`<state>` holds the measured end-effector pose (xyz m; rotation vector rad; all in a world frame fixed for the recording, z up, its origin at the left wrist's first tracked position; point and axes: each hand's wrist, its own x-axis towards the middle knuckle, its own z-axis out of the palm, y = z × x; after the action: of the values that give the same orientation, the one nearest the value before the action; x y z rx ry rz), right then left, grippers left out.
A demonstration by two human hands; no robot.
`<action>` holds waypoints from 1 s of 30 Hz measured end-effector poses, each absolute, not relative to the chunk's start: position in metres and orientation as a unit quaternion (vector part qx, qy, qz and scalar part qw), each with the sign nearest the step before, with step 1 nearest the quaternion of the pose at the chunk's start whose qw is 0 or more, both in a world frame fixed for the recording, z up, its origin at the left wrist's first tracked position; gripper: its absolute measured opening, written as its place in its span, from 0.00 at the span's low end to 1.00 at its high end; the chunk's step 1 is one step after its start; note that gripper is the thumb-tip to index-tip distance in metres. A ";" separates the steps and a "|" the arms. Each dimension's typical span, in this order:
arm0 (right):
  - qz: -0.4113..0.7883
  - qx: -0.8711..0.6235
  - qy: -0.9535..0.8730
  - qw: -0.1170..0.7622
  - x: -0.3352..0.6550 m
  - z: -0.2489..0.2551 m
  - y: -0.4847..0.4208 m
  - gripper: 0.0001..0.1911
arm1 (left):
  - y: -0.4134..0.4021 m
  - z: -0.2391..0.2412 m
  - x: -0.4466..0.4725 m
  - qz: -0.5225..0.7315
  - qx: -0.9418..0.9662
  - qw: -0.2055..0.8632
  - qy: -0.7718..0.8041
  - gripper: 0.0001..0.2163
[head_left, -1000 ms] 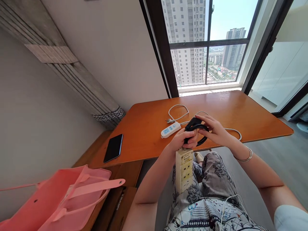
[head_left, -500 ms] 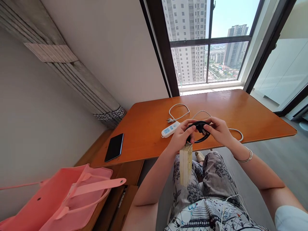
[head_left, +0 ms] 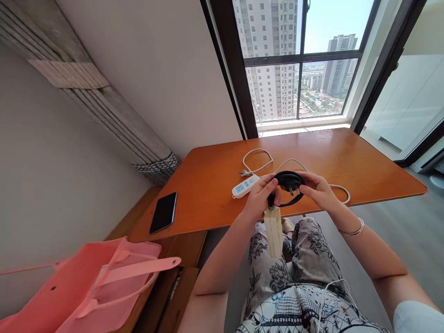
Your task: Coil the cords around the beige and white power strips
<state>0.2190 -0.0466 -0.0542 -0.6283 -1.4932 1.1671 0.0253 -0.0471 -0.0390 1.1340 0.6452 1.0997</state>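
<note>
Between my hands is a coiled black power cord point(head_left: 290, 175), its plug point(head_left: 293, 188) inside the loop with metal prongs facing me. My left hand point(head_left: 261, 193) is closed on the coil's left side. On the right side, my right hand point(head_left: 317, 188) grips the cord near the plug. A cream-coloured rectangular block point(head_left: 274, 233), perhaps a power adapter, hangs below my left hand over my lap. Just left of my left hand lies a white power strip point(head_left: 244, 187) on the wooden table point(head_left: 215, 194).
The power strip's white cable point(head_left: 258, 150) loops over the table behind my hands. A black phone or tablet point(head_left: 163, 212) lies at the table's left end. In the lower left is an open pink bag point(head_left: 114, 282). A window point(head_left: 301, 60) stands beyond the table.
The plug has turned so its prongs now show toward me. The hanging cream block has swung slightly to the right. Both hands stay on the black cord.
</note>
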 end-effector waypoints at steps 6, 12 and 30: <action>0.573 -0.263 -0.574 0.522 0.213 -0.068 -0.040 0.25 | -0.048 -0.040 0.030 0.466 0.474 0.712 0.228 0.23; 0.598 -0.267 -0.505 0.563 0.203 -0.069 -0.039 0.23 | -0.048 -0.036 0.039 0.525 0.445 0.669 0.282 0.20; 0.543 -0.341 -0.695 0.326 0.208 -0.105 -0.086 0.50 | -0.021 -0.048 0.035 0.684 0.338 0.580 0.286 0.13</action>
<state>0.2083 -0.0857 -0.1049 -0.8946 -1.8213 1.4228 0.0347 -0.0213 -0.0476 0.7903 0.6680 1.5987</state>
